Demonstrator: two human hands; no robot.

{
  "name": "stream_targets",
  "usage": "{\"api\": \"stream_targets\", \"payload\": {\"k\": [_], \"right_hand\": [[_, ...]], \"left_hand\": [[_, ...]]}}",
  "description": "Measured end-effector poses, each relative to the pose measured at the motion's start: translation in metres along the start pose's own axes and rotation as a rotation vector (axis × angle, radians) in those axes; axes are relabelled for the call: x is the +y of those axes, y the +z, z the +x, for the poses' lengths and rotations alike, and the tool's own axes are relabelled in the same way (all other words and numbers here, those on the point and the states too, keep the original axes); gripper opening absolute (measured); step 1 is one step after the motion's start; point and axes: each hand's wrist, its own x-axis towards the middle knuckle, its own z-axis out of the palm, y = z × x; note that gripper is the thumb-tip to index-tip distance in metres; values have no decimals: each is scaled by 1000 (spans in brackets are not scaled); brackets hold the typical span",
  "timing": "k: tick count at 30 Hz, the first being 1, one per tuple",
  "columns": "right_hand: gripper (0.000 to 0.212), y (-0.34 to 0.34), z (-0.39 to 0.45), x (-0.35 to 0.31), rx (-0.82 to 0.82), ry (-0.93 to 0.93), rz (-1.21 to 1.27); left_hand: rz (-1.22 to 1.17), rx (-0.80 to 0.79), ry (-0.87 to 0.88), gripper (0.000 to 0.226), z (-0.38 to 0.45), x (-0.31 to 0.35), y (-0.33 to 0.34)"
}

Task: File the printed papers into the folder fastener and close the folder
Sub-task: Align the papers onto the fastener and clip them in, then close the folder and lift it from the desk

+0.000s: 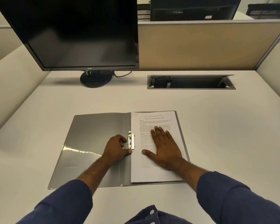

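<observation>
A grey folder point(90, 143) lies open on the desk in front of me. A stack of printed papers point(153, 172) rests on its right half, text side up. The metal fastener point(131, 140) sits at the papers' left edge beside the spine. My left hand point(117, 148) is curled against the fastener, with thumb and fingertips touching the metal clip. My right hand point(164, 145) lies flat on the papers with its fingers spread, pressing them down. Blue sleeves cover both forearms.
A dark monitor point(74, 34) on a round stand point(95, 79) is at the back left. A cable hatch point(191, 82) stands open at the back right. Beige partitions point(200, 46) wall the desk at the back and sides.
</observation>
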Motion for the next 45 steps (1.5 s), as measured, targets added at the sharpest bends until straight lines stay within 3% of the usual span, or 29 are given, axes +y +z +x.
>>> {"api": "stream_targets", "payload": {"k": [10,19,24,32,39,45], "right_hand": [[100,-1,0,0,-8,3,3],[99,-5,-2,-3,-34,13,-5],[100,-8,-2,-3,-50,20,-14],[101,-13,-8,15,-56,30,-40],[100,-19,-17,27,-68,48,-47],[99,-27,-20,33,-89,45,-50]], "left_hand": [[-38,-8,-3,42,-5,-2,-5],[94,220,65,37,-14,-18,-17],[275,398,-13,42,-20,-41,-40],[424,453,-248,66,-26,-83,-62],[312,349,-434,77,-14,-94,-74],[92,398,-447,64,-11,-77,-112]]}}
